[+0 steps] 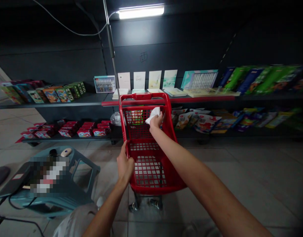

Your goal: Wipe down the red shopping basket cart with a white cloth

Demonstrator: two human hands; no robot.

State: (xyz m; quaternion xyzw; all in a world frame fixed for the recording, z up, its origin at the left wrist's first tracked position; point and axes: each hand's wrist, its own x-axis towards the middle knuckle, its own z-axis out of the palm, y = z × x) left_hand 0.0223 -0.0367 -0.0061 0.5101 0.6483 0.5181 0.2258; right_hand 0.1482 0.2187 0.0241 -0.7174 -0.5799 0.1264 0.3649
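A red plastic shopping basket on wheels [151, 171] stands on the tiled floor in front of me. My left hand [125, 164] grips its near left rim, fingers closed over the edge. My right hand [156, 121] reaches deep inside, toward the far wall below the red handle [143, 96]. It is closed on a white cloth [152, 115] pressed against the mesh. The basket looks empty inside.
Dark shelves [87, 98] behind the basket carry boxed goods, cards and colourful packets. A teal plastic stool [74, 177] at the left holds a laptop, a mouse and cables. A metal pole [111, 49] rises behind the basket. Grey tiled floor [240, 171] spreads to the right.
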